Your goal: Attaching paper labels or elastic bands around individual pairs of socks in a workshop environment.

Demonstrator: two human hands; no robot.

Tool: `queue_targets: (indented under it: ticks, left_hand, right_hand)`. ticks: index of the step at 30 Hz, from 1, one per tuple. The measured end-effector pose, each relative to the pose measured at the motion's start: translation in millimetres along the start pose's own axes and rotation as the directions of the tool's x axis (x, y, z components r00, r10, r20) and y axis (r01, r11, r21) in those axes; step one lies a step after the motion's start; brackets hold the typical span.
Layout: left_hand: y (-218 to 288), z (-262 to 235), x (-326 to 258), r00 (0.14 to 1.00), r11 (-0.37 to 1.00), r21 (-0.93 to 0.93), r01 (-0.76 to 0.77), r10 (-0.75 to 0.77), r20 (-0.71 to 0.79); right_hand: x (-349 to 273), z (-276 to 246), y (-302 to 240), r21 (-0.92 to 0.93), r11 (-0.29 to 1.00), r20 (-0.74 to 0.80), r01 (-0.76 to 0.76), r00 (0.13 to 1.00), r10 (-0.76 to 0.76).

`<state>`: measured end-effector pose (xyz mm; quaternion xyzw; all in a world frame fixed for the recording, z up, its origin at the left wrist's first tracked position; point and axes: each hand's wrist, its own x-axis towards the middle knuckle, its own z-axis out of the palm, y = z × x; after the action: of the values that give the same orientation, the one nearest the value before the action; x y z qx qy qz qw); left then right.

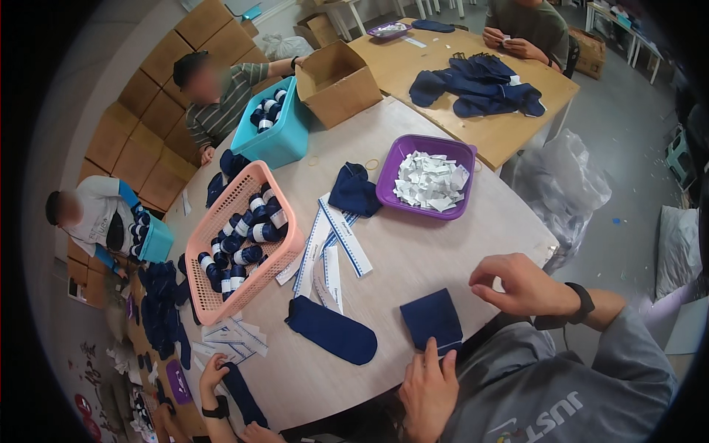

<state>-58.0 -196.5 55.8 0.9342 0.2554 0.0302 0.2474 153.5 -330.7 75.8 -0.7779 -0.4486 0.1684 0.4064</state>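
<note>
A navy sock folded into a near square (430,317) lies on the table in front of me. My left hand (428,395) rests at its lower edge, index fingertip and thumb touching the cloth, fingers stretched out. To the right of the sock, my right hand (524,286) is raised off the table, wearing a black wristband. Its index finger and thumb curl into a ring; whether anything small sits at the tips is hidden. Left of the folded sock lies a flat navy sock (332,330). Above that are long white and blue paper strips (347,244) in a loose pile.
A purple basin (385,193) holds white tags; beside it is a bunched navy sock (353,190). A pink basket (288,247) and teal bin (295,140) hold banded sock rolls. A neighbour's hand (213,371) works at lower left. An open carton (336,96) stands at the back.
</note>
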Motion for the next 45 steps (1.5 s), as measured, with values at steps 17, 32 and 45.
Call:
queue_targets:
  ticks: [17, 32, 45]
  left_hand:
    - [-58.1, 44.6, -14.8, 0.920, 0.922, 0.043, -0.384, 0.386, -0.070]
    - [-85.8, -86.2, 57.0, 0.799, 0.992, -0.006, 0.123, -0.102, -0.593]
    - [-183.8, -121.9, 154.8, 0.693, 0.973, 0.190, 0.135, 0.045, -0.719]
  right_hand:
    - [56.9, 100.9, 29.4, 0.659, 0.561, 0.493, -0.502, 0.851, 0.181]
    - [-30.8, 96.9, 23.0, -0.318, 0.782, 0.253, 0.535, 0.843, -0.474]
    - [-26.2, 64.6, 50.4, -0.328, 0.834, 0.094, 0.443, 0.894, -0.438]
